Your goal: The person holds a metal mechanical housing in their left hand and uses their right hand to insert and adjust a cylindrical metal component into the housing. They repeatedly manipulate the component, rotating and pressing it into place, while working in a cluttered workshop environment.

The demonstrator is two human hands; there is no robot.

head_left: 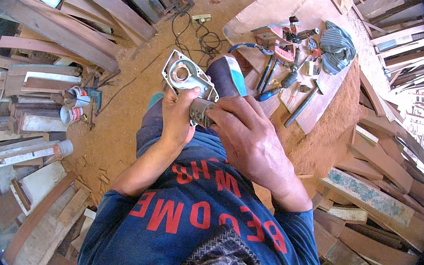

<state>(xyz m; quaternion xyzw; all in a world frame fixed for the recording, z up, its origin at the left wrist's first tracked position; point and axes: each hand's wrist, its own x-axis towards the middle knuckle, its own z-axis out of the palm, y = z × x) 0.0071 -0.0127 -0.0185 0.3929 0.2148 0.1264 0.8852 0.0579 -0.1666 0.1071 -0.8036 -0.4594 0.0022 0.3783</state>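
A striped grey-blue cloth (338, 46) lies at the far right corner of the slanted wooden board (281, 7), beside scattered blue-handled hand tools (267, 72), while stacked timber planks (62, 26) line the sawdust floor's (132, 97) left edge.

Matt grey cast-metal housing (186, 77) (likely aluminium), rough weathered wood planks (61, 31), soft striped cloth (338, 46).

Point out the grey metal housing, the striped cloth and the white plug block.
grey metal housing (184, 74), head view, flat plate beside its round opening
striped cloth (338, 45), head view, middle folds
white plug block (201, 18), head view, top face
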